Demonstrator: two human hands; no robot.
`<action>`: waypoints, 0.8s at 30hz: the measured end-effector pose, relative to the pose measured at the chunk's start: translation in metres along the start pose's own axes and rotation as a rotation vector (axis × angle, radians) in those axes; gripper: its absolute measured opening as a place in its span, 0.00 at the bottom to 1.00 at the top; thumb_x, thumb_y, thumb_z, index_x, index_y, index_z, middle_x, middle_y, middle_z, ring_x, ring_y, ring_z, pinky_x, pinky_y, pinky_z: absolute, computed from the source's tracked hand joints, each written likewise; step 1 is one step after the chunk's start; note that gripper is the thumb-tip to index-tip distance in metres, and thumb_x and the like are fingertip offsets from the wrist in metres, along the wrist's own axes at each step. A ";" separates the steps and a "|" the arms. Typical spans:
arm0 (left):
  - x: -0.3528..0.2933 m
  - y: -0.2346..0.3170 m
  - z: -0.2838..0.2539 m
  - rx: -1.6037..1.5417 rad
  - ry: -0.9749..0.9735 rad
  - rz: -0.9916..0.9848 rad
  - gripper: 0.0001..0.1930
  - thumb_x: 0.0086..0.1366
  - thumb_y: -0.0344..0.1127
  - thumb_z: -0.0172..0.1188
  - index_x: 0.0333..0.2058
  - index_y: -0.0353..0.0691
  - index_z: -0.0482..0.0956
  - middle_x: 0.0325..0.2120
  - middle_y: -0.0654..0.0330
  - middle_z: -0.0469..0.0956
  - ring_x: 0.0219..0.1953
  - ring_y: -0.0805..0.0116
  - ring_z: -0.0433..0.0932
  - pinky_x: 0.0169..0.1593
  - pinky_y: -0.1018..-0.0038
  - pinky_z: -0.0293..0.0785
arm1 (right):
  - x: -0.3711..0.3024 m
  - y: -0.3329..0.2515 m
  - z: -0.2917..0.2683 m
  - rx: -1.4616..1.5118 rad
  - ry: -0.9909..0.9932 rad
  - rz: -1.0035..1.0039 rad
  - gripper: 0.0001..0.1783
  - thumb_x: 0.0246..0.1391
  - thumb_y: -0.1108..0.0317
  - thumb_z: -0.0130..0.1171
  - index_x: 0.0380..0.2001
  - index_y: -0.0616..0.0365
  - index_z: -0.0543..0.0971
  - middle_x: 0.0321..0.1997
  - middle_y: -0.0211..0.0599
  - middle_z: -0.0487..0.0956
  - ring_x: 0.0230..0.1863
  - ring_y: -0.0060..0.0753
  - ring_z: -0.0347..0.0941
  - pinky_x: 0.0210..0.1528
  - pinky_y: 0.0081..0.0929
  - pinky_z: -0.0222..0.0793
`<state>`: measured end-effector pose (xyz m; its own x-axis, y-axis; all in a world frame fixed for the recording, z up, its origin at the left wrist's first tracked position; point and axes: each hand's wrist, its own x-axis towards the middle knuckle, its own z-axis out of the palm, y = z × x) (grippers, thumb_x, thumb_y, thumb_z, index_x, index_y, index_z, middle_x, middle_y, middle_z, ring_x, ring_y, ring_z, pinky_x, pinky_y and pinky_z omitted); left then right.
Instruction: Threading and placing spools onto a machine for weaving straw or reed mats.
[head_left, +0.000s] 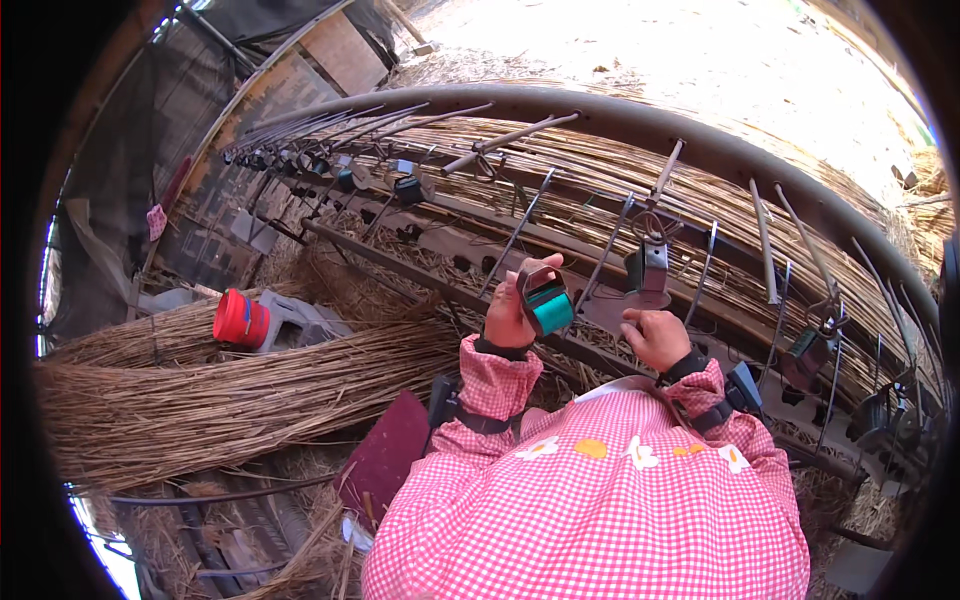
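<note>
My left hand (507, 318) is closed around a dark metal holder with a spool of green thread (551, 309) in it, raised in front of the long frame. To its right, my right hand (659, 340) is curled with thumb and forefinger together; whatever lies between them is too fine to make out. Just beyond that hand, another boxy metal spool holder (648, 268) hangs from the frame by a wire. The long metal frame (640, 127) arches across the view, with rods and hooks sticking out and reed stalks (590, 165) lying along it.
More spool holders (408, 188) hang in a row to the left, and others (806, 355) to the right. A thick reed bundle (230, 400) lies at left, beside a red bucket-shaped container (240, 319) and a grey block (292, 320). A maroon board (385, 455) leans near my left elbow.
</note>
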<state>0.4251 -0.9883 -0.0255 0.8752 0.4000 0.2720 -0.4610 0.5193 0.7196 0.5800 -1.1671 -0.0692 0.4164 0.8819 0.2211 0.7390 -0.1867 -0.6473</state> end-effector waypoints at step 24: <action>0.022 0.043 0.057 0.122 0.054 0.181 0.30 0.56 0.38 0.54 0.54 0.42 0.50 0.34 0.59 0.68 0.23 0.76 0.68 0.23 0.80 0.66 | -0.002 -0.008 -0.005 -0.024 -0.076 0.076 0.14 0.45 0.61 0.50 0.33 0.57 0.76 0.28 0.47 0.76 0.33 0.46 0.72 0.37 0.37 0.67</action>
<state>0.4329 -1.0000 0.0477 0.7695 0.5195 0.3715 -0.5857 0.3420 0.7348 0.5758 -1.1698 -0.0615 0.4312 0.8948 0.1158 0.7200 -0.2639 -0.6419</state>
